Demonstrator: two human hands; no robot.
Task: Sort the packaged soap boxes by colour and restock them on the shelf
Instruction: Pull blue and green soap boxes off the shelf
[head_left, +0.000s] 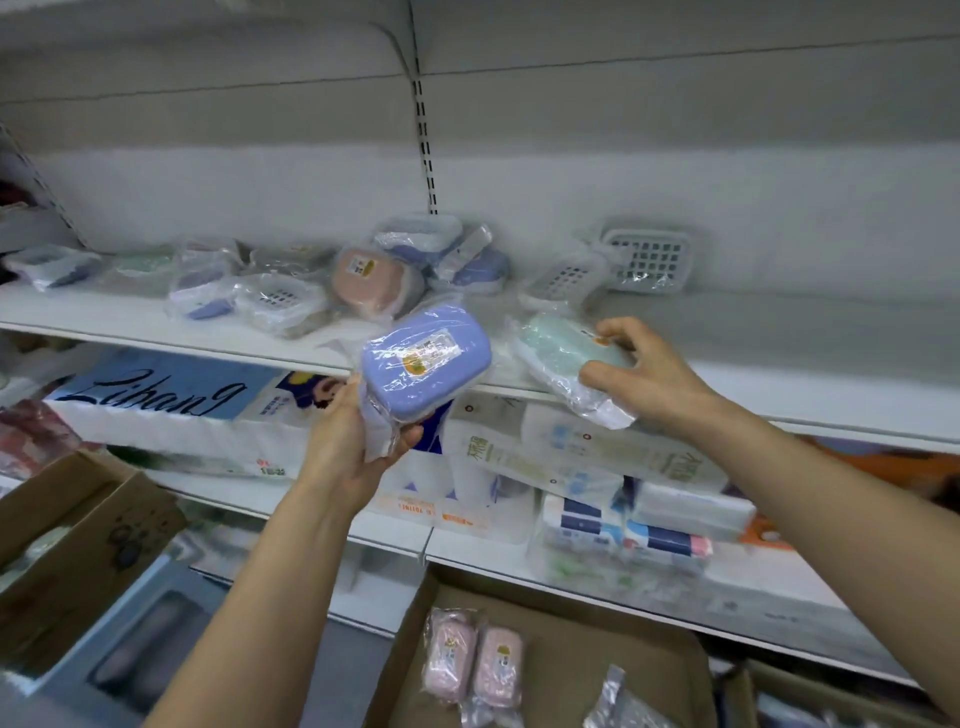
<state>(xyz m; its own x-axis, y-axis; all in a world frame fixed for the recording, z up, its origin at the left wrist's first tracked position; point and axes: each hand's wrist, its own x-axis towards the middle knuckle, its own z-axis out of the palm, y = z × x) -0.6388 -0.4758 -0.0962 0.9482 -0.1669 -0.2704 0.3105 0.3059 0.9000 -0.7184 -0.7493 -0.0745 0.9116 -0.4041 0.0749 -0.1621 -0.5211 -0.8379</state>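
My left hand (358, 436) grips a blue soap box (427, 358) in clear wrap, held just in front of the white shelf (779, 374) edge. My right hand (639, 364) holds a pale green wrapped soap box (558, 353) lying at the shelf's front edge. Behind them on the shelf lies a loose heap of wrapped boxes: a pink one (370, 278), blue ones (480, 267), a green one (143, 262) and white grid-lidded ones (649, 260). Two pink wrapped boxes (472, 667) lie in a cardboard carton (597, 649) below.
The shelf below holds tissue packs (171, 400) and other paper goods (597, 467). An open cardboard box (78, 530) stands at lower left. The right part of the upper shelf is bare white surface.
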